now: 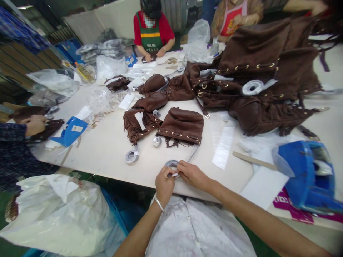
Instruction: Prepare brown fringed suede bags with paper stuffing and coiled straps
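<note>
My left hand (164, 184) and my right hand (192, 175) meet at the near edge of the table (107, 150). Both pinch a small grey coiled strap (171, 165) wrapped in clear film, with a white tag between the fingertips. A thin end of the strap runs up toward a brown suede fringed bag (182, 125) lying just beyond my hands. A silver bracelet sits on my left wrist.
Several more brown bags (257, 78) are heaped at the right and centre. Coiled straps (132, 156), white paper strips (223, 147), a blue tape dispenser (308, 175) and a blue tray (71, 130) lie about. A person in a green apron (151, 32) works opposite; another person's hand (34, 124) rests at the left.
</note>
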